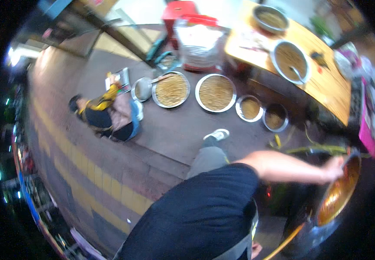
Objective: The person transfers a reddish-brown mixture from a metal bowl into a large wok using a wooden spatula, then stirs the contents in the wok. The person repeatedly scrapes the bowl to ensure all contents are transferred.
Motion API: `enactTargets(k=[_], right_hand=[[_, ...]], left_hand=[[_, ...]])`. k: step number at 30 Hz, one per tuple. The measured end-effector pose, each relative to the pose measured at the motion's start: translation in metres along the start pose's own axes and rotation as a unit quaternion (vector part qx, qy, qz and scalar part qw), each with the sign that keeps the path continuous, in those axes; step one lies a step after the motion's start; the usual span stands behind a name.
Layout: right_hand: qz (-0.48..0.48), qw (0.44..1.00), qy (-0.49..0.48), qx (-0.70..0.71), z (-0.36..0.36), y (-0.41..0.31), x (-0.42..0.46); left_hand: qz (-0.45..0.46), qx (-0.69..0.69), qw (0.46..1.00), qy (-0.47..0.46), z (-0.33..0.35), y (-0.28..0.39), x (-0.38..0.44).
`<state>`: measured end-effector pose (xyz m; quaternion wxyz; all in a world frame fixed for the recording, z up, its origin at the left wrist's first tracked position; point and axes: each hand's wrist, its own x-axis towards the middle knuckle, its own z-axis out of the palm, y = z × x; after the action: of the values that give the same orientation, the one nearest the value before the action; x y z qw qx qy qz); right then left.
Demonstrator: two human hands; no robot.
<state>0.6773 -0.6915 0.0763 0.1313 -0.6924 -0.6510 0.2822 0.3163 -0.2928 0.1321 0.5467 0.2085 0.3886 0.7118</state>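
Observation:
My left hand (334, 169) reaches out to the right, at the near rim of a large wok (338, 195). The wok appears steeply tilted in the bent view and holds glossy orange-brown contents. Blur hides whether the fingers grip the rim or something beside it. Low in the picture, part of my right hand (256, 249) shows past the edge of my apron (236, 252); its fingers are mostly hidden. A long yellow-brown pole (285, 241) slants up towards the wok's base, to the right of that hand.
Wide basins of tan, grain-like food (172, 90) (216, 92) and smaller bowls (249, 108) (275, 118) line the floor. Another person (104, 113) sits low at left. A wooden table (324, 87) bears a basin with a ladle (289, 61). A yellow hose (324, 149) lies beyond my arm.

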Motion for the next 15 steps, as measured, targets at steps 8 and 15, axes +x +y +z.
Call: enactTargets(k=[8, 15], right_hand=[[0.121, 0.886, 0.324, -0.308, -0.094, -0.102, 0.010], [0.257, 0.907, 0.327, -0.069, -0.010, -0.166, -0.019]], left_hand=[[-0.054, -0.042, 0.996, -0.063, -0.032, 0.023, 0.040], [-0.097, -0.074, 0.990, -0.068, -0.017, 0.037, 0.072]])
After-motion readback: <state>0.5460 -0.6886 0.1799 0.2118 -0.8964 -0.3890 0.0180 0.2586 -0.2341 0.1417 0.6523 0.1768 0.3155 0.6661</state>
